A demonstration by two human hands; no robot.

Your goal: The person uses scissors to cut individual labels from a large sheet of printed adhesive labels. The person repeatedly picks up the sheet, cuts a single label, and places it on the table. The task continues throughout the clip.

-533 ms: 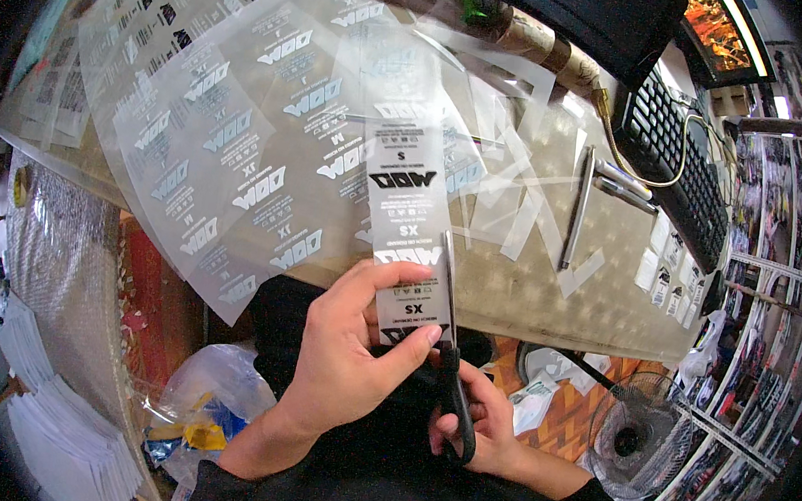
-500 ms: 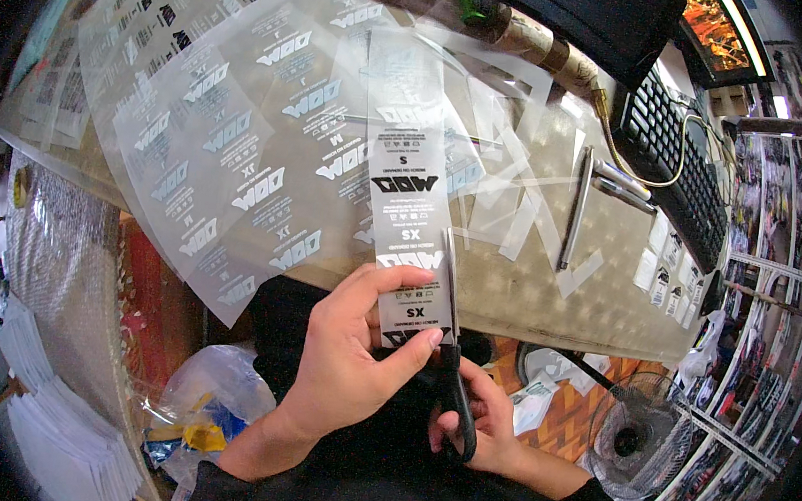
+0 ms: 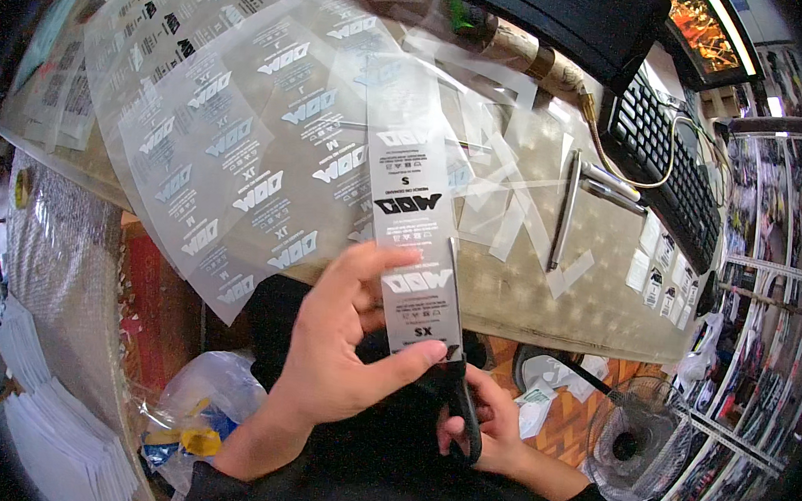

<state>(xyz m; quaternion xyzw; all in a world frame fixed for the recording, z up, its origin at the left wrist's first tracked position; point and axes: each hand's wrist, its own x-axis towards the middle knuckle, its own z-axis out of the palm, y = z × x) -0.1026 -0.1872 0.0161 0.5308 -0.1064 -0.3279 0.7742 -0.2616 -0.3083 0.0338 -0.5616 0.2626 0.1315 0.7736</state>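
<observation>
A long, narrow strip of clear film [image 3: 409,202] printed with black and white labels runs from over the table down toward me. My left hand [image 3: 326,362] is closed on its near end, the thumb lying on the strip and the fingers reaching to its left side and across it. My right hand [image 3: 493,425] is wrapped round the black handles of a pair of scissors [image 3: 466,411]. The blades point away from me along the strip's right edge, and only a thin part of the metal shows. Larger printed film sheets [image 3: 281,161] lie on the table to the left.
The table [image 3: 510,301] carries film offcuts [image 3: 516,227], a silver pen [image 3: 566,216] and small label pieces [image 3: 672,283]. A black keyboard [image 3: 668,154] stands at the right. Below are a fan [image 3: 626,442] on the right and a plastic bag [image 3: 211,396] on the left.
The strip's near end and the scissors have shifted slightly right and toward me. My left fingers have loosened a little from the strip, with the thumb still on it.
</observation>
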